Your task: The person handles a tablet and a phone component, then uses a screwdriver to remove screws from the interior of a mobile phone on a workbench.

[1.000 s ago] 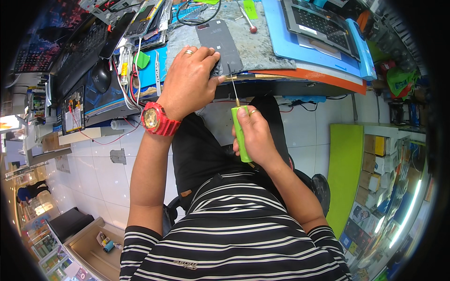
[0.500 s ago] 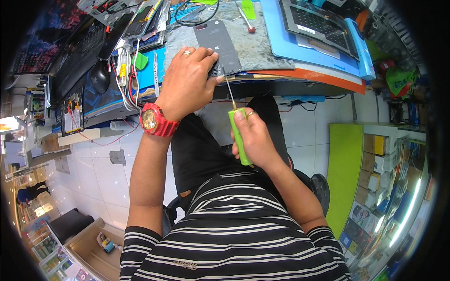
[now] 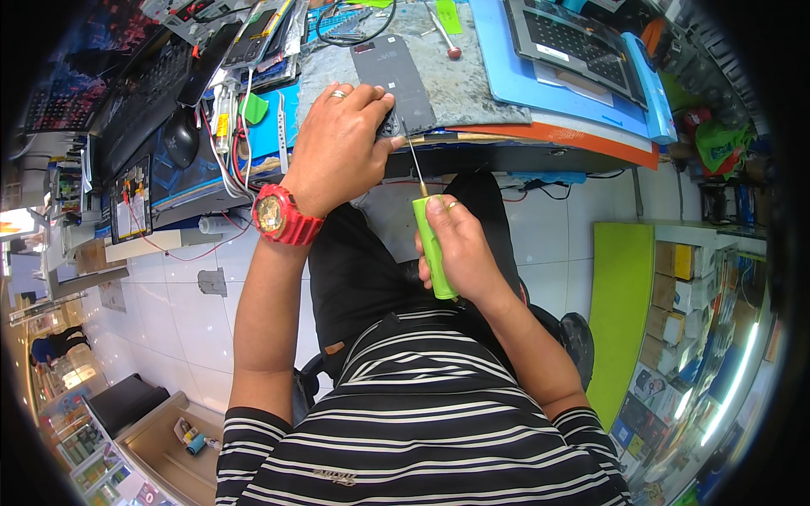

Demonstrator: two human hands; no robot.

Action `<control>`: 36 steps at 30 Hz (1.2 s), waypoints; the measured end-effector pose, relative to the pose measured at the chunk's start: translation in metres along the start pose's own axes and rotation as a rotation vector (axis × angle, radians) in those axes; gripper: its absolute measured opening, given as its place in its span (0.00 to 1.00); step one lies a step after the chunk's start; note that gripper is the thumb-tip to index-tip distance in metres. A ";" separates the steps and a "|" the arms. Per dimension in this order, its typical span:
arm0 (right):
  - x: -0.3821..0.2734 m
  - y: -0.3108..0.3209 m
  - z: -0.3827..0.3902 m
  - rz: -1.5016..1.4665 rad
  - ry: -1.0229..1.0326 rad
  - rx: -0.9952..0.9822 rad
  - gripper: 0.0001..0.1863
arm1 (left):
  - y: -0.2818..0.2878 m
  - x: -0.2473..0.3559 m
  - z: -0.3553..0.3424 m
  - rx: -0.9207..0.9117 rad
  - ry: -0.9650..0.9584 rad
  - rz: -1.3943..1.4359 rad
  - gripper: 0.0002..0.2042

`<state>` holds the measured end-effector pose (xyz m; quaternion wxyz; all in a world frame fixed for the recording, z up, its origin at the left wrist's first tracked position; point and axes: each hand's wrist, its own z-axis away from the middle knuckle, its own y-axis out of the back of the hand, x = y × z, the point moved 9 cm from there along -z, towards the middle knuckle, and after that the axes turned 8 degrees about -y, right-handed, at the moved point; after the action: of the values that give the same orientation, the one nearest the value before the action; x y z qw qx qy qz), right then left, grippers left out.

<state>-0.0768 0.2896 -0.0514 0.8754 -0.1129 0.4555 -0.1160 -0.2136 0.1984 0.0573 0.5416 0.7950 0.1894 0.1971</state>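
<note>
A flat dark grey smartphone [image 3: 403, 80] lies back side up at the near edge of the grey work mat, its camera end toward me. My left hand [image 3: 346, 139] grips that near end, fingers curled over it and thumb by the round camera area, covering part of it. In my right hand [image 3: 460, 244] is a screwdriver [image 3: 431, 249] with a thick bright green handle and a thin metal shaft. Its shaft points up and away, the tip at the phone's near right edge next to my left thumb. Whether the tip touches the phone, I cannot tell.
The grey mat [image 3: 481, 76] also carries a red-ended tool [image 3: 454, 52]. Left of it are a stack of phones [image 3: 251, 42], cables, a black mouse [image 3: 180, 141] and a keyboard. On the right, a blue folder [image 3: 498, 51] lies under a laptop part [image 3: 582, 51].
The screwdriver and right hand have shifted very slightly right. My left hand keeps its hold on the phone, almost unmoved.
</note>
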 end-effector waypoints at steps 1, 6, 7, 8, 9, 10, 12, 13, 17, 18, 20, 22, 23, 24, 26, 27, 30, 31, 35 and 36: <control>0.000 0.000 0.000 0.004 -0.001 0.004 0.23 | 0.000 0.000 0.000 0.000 0.000 -0.001 0.23; -0.001 0.000 -0.002 0.025 0.001 -0.009 0.22 | -0.001 0.000 0.000 0.003 -0.002 -0.006 0.23; -0.001 0.000 -0.002 0.021 0.002 -0.012 0.22 | 0.000 0.000 0.000 0.001 0.000 -0.005 0.23; -0.001 0.000 -0.002 0.021 0.002 -0.011 0.22 | -0.001 0.000 0.001 -0.001 0.002 -0.004 0.23; -0.001 0.001 -0.002 0.024 0.001 -0.006 0.23 | -0.001 -0.001 0.000 -0.001 0.001 -0.004 0.23; -0.001 0.001 -0.003 0.027 0.001 0.000 0.23 | -0.001 0.000 0.000 0.001 -0.002 -0.004 0.23; -0.001 0.001 -0.003 0.025 0.000 -0.002 0.23 | 0.000 0.000 0.001 0.003 -0.004 -0.006 0.23; -0.001 0.001 -0.003 0.022 0.000 -0.003 0.23 | 0.000 0.000 0.001 0.004 -0.005 -0.005 0.23; -0.003 0.001 -0.003 0.023 0.007 0.004 0.23 | 0.000 0.000 0.001 0.010 -0.006 0.000 0.23; -0.003 0.002 -0.004 0.026 0.009 0.006 0.23 | -0.001 0.000 0.001 0.010 -0.007 0.001 0.23; -0.002 0.002 -0.004 0.028 0.011 0.008 0.23 | 0.000 0.000 0.001 0.017 -0.011 -0.002 0.23; -0.002 0.002 -0.006 0.026 0.013 0.006 0.23 | 0.000 0.000 0.001 0.017 -0.011 -0.003 0.23; -0.002 0.002 -0.006 0.026 0.013 0.007 0.23 | 0.000 0.000 0.001 0.017 -0.012 -0.002 0.23; -0.003 0.002 -0.005 0.020 0.018 0.014 0.24 | -0.001 0.000 0.001 0.017 -0.012 -0.001 0.23; -0.004 0.003 -0.006 0.015 0.023 0.021 0.24 | -0.001 0.000 0.001 0.015 -0.015 -0.002 0.23; -0.004 0.003 -0.006 0.017 0.023 0.023 0.24 | -0.001 0.000 0.001 0.015 -0.015 -0.002 0.23; -0.005 0.003 -0.006 0.023 0.026 0.027 0.24 | 0.000 0.000 0.001 0.020 -0.014 -0.002 0.23; -0.006 0.003 -0.006 0.028 0.028 0.028 0.24 | 0.001 0.000 0.001 0.022 -0.014 -0.003 0.23; -0.006 0.003 -0.006 0.021 0.024 0.021 0.24 | 0.000 0.000 0.000 0.020 -0.014 0.000 0.23; -0.006 0.002 -0.007 0.034 0.026 0.017 0.24 | 0.000 0.000 0.000 0.021 -0.014 0.000 0.23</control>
<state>-0.0856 0.2930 -0.0513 0.8722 -0.0961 0.4676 -0.1065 -0.2136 0.1978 0.0576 0.5347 0.8019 0.1877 0.1893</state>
